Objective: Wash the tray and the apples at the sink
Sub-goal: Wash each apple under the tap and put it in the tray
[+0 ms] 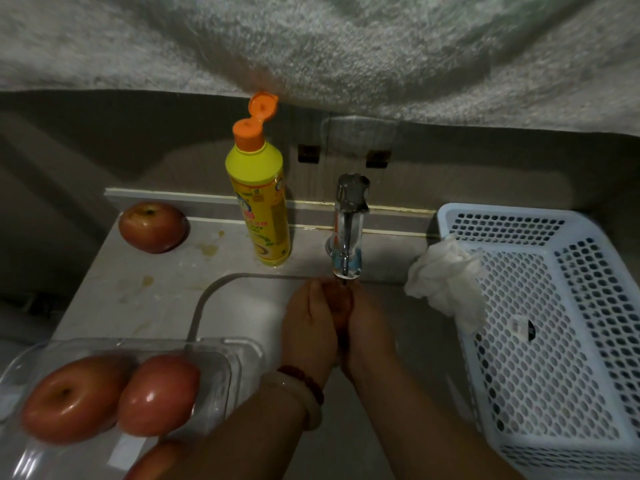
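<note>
Over the sink (242,306), my left hand (308,323) and my right hand (367,323) are cupped round a red apple (339,303) right under the tap (348,230). Only a strip of that apple shows between my palms. A clear plastic tray (214,372) lies at the lower left with two red apples in it (69,400) (159,393), and part of a third apple (156,459) shows below them. Another red apple (152,226) sits alone on the counter at the back left.
A yellow dish-soap bottle (259,209) with its orange cap flipped open stands behind the sink. A white perforated basket (554,323) fills the right side, with a crumpled white cloth (446,282) over its near corner. The counter (138,282) is stained.
</note>
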`<state>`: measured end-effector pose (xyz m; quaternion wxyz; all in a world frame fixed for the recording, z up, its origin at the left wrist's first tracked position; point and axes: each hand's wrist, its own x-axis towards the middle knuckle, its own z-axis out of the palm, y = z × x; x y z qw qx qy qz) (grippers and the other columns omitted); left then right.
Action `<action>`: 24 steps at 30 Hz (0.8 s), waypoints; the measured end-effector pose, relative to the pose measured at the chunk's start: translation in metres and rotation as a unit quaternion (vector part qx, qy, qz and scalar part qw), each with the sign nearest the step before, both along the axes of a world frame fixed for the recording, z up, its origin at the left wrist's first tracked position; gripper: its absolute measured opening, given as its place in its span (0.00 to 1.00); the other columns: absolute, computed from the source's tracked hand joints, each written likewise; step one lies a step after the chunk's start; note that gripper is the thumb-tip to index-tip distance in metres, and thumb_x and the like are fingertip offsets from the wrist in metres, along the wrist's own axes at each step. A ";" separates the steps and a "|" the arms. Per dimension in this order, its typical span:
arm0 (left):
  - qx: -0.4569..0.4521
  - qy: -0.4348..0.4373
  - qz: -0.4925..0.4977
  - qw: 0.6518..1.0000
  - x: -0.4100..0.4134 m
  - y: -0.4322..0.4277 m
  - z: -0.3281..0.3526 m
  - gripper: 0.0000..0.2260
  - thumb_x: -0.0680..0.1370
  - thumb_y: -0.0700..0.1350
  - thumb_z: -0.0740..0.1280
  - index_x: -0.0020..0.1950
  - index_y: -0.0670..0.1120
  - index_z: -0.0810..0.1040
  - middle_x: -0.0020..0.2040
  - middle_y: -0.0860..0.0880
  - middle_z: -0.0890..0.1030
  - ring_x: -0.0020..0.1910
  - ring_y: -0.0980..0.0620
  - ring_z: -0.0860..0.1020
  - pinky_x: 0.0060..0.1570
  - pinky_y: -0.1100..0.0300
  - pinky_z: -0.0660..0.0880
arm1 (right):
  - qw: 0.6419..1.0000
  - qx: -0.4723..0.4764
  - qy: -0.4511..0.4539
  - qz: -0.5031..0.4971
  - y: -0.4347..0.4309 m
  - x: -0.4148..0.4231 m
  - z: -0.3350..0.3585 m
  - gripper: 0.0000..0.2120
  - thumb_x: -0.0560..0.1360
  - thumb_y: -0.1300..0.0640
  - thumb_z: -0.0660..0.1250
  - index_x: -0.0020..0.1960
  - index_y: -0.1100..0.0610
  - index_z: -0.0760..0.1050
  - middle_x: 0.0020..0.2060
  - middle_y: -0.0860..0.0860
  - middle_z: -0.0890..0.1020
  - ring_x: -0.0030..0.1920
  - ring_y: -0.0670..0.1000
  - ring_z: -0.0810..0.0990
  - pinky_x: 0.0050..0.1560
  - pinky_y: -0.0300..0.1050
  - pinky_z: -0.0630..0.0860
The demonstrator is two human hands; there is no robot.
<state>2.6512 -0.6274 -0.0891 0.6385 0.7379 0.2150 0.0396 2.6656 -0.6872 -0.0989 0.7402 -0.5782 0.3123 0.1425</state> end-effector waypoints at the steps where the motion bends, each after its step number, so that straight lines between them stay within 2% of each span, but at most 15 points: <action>1: -0.005 0.004 0.009 1.000 -0.001 0.000 0.000 0.16 0.83 0.44 0.54 0.44 0.58 0.77 0.46 0.53 0.81 0.47 0.57 0.78 0.49 0.64 0.73 | 0.999 0.047 0.027 0.001 0.000 -0.001 0.000 0.12 0.71 0.47 0.68 0.44 0.55 0.83 0.42 0.56 0.85 0.44 0.57 0.84 0.44 0.52 0.80; 3: -0.036 0.016 0.030 0.999 0.002 0.001 0.001 0.16 0.83 0.42 0.55 0.43 0.54 0.79 0.43 0.53 0.82 0.44 0.58 0.79 0.44 0.66 0.74 | 0.998 0.059 -0.016 0.003 0.003 -0.005 -0.002 0.08 0.74 0.51 0.69 0.48 0.54 0.82 0.44 0.55 0.86 0.44 0.53 0.85 0.43 0.48 0.79; 6: -0.091 0.021 0.022 0.995 0.006 0.003 0.002 0.13 0.80 0.38 0.58 0.44 0.44 0.82 0.39 0.51 0.83 0.37 0.61 0.79 0.37 0.70 0.74 | 0.988 -0.068 -0.139 0.009 0.007 -0.015 -0.009 0.08 0.72 0.49 0.70 0.51 0.47 0.80 0.45 0.49 0.85 0.47 0.50 0.84 0.50 0.51 0.79; 8: -0.119 0.032 -0.002 0.992 0.009 0.002 0.003 0.11 0.79 0.39 0.60 0.42 0.43 0.81 0.35 0.51 0.82 0.34 0.61 0.79 0.33 0.70 0.73 | 0.978 -0.118 -0.171 -0.005 0.009 -0.016 -0.010 0.06 0.76 0.51 0.67 0.51 0.47 0.80 0.44 0.48 0.84 0.47 0.48 0.83 0.50 0.47 0.79; 10: -0.156 0.056 -0.027 0.986 0.010 0.001 0.003 0.07 0.78 0.41 0.64 0.44 0.45 0.80 0.35 0.51 0.83 0.34 0.59 0.80 0.32 0.68 0.75 | 0.973 -0.149 -0.175 -0.027 0.005 -0.016 -0.011 0.07 0.79 0.56 0.63 0.49 0.48 0.79 0.41 0.48 0.84 0.43 0.46 0.82 0.44 0.42 0.77; 12: -0.176 0.061 -0.043 0.982 0.007 0.000 0.002 0.03 0.77 0.44 0.68 0.49 0.47 0.80 0.41 0.51 0.84 0.38 0.58 0.82 0.38 0.66 0.78 | 0.971 -0.171 -0.162 -0.046 0.002 -0.014 -0.006 0.11 0.80 0.58 0.60 0.44 0.51 0.79 0.38 0.49 0.83 0.38 0.47 0.80 0.39 0.40 0.75; 14: -0.169 0.038 -0.037 0.984 0.005 0.001 0.000 0.03 0.77 0.44 0.69 0.49 0.51 0.79 0.42 0.53 0.84 0.42 0.58 0.82 0.44 0.64 0.79 | 0.978 -0.146 -0.127 -0.071 -0.001 -0.006 -0.009 0.12 0.80 0.59 0.60 0.40 0.55 0.78 0.36 0.54 0.82 0.37 0.51 0.80 0.35 0.42 0.75; 15: -0.156 0.025 -0.032 0.987 0.004 0.001 0.000 0.03 0.78 0.44 0.67 0.48 0.52 0.78 0.41 0.55 0.83 0.42 0.61 0.81 0.43 0.67 0.78 | 0.983 -0.129 -0.102 -0.076 -0.002 -0.001 -0.013 0.12 0.79 0.58 0.60 0.40 0.55 0.79 0.37 0.55 0.83 0.39 0.55 0.82 0.35 0.45 0.76; 17: -0.082 0.011 -0.031 0.996 0.008 0.003 0.001 0.05 0.80 0.45 0.64 0.46 0.54 0.77 0.38 0.59 0.80 0.40 0.63 0.79 0.35 0.76 0.72 | 0.991 -0.095 -0.062 -0.072 -0.001 0.004 -0.016 0.11 0.78 0.55 0.61 0.42 0.54 0.81 0.39 0.55 0.84 0.42 0.57 0.83 0.41 0.51 0.79; 19: -0.027 0.026 -0.033 0.999 0.010 0.003 -0.001 0.04 0.79 0.47 0.65 0.45 0.56 0.75 0.40 0.59 0.77 0.38 0.64 0.78 0.30 0.77 0.69 | 0.996 -0.048 -0.048 -0.065 0.002 0.000 -0.012 0.11 0.74 0.48 0.63 0.43 0.51 0.82 0.41 0.53 0.85 0.43 0.55 0.84 0.44 0.52 0.80; 20: -0.030 0.031 -0.038 0.998 0.010 0.004 -0.001 0.04 0.79 0.47 0.64 0.45 0.55 0.75 0.41 0.57 0.78 0.39 0.64 0.78 0.32 0.76 0.70 | 0.995 -0.050 -0.068 -0.053 0.003 -0.003 -0.011 0.11 0.73 0.46 0.64 0.44 0.51 0.82 0.41 0.52 0.85 0.44 0.53 0.84 0.44 0.50 0.79; 22: -0.031 0.038 -0.041 0.998 0.010 0.006 -0.005 0.05 0.79 0.45 0.63 0.46 0.52 0.78 0.45 0.53 0.80 0.44 0.62 0.78 0.40 0.74 0.71 | 0.979 -0.123 -0.161 -0.006 0.007 -0.013 -0.008 0.04 0.75 0.50 0.67 0.46 0.49 0.80 0.41 0.49 0.84 0.44 0.45 0.82 0.45 0.40 0.77; 23: -0.040 0.042 -0.037 0.998 0.010 0.007 -0.005 0.07 0.79 0.43 0.62 0.46 0.50 0.79 0.45 0.53 0.80 0.44 0.64 0.77 0.41 0.75 0.69 | 0.962 -0.171 -0.210 0.027 0.009 -0.018 -0.008 0.03 0.77 0.53 0.66 0.46 0.46 0.78 0.43 0.47 0.83 0.45 0.41 0.80 0.46 0.34 0.74; 24: -0.049 0.045 -0.044 0.997 0.010 0.009 -0.007 0.09 0.80 0.41 0.61 0.45 0.49 0.79 0.44 0.52 0.80 0.42 0.65 0.76 0.41 0.76 0.68 | 0.938 -0.229 -0.255 0.058 0.009 -0.022 -0.012 0.06 0.79 0.53 0.64 0.47 0.43 0.76 0.45 0.46 0.81 0.46 0.38 0.78 0.48 0.29 0.71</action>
